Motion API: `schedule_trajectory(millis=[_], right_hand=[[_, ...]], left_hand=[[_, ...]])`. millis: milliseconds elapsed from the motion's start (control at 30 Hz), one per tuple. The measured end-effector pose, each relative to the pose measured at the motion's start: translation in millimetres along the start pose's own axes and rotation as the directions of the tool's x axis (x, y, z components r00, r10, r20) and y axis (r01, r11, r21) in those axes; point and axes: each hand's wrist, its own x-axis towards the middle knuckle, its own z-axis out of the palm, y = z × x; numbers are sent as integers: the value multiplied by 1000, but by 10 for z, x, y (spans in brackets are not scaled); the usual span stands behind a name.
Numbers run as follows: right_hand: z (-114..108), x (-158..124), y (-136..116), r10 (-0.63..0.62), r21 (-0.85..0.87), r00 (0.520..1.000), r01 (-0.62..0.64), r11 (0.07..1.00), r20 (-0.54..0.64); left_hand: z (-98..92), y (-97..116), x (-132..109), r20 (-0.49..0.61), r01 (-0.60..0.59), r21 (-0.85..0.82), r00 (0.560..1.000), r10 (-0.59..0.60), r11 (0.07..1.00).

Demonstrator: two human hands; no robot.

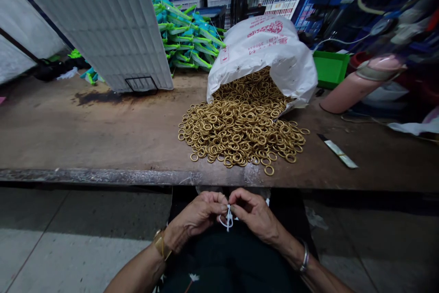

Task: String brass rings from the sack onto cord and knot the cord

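Note:
Both hands meet over my lap, just in front of the table's edge. My left hand (pixel 205 210) pinches a white cord (pixel 228 221) between thumb and fingers. From the right side, my right hand (pixel 253 210) grips the same cord with its fingertips. Loops and short ends of the cord dangle below the fingers. Beyond the hands, a heap of gold-coloured rings (pixel 236 133) spreads over the table, spilling from the mouth of a white sack (pixel 260 50) that lies on its side.
The brown table (pixel 85 142) runs across the view. A tall white panel (pixel 113 23) stands at the left, beside a pile of green and blue pieces (pixel 188 37). To the right lie a cutter knife (pixel 339 152), a pink cylinder (pixel 360 85) and a green tray (pixel 331 68).

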Motion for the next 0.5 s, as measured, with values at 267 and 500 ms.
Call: schedule_trajectory(millis=[267, 500], right_hand=[[-22, -22, -82, -153, -146, 988, 154, 977, 13], [-3, -50, -100, -297, -196, 955, 290, 937, -6]], left_hand=[[58, -16, -38, -11, -34, 7, 999, 34, 999], [91, 4, -54, -18, -65, -6, 998, 65, 998]])
